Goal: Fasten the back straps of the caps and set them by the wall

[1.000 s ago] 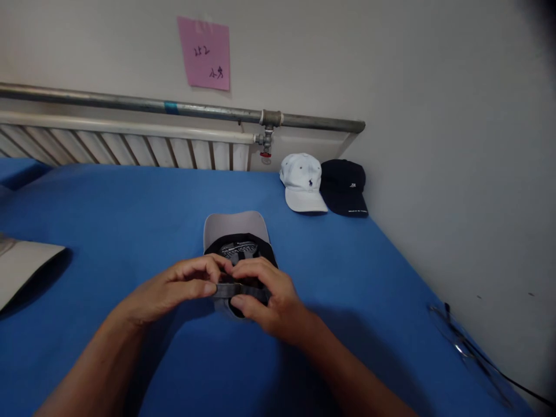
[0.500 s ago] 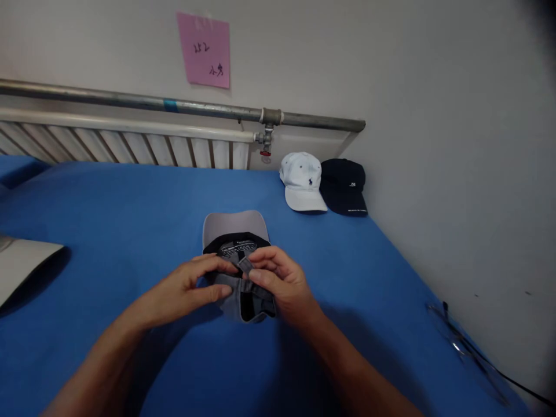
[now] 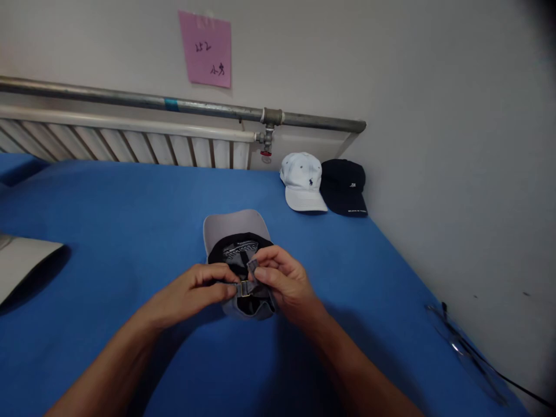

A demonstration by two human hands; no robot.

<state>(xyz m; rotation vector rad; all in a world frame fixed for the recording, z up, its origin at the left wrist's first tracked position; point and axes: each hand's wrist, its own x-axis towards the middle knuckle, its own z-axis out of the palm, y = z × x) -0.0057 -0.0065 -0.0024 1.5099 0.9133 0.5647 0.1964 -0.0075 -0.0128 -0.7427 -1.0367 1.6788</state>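
A grey baseball cap lies on the blue tabletop, its brim pointing away from me and its dark inside showing. My left hand pinches the cap's back strap beside a small brass-coloured buckle. Between the thumb and fingers of my right hand is the loose end of the grey strap, raised above the buckle. The right palm covers part of the cap's right side.
At the back right, a white cap sits against a black cap. Glasses and a black cable lie by the right edge. On the left is a white curved object. A radiator and pipe run along the back wall.
My left fingers have closed onto the strap by the buckle, which now shows. The strap end in my right hand has shifted slightly right and stands more upright.
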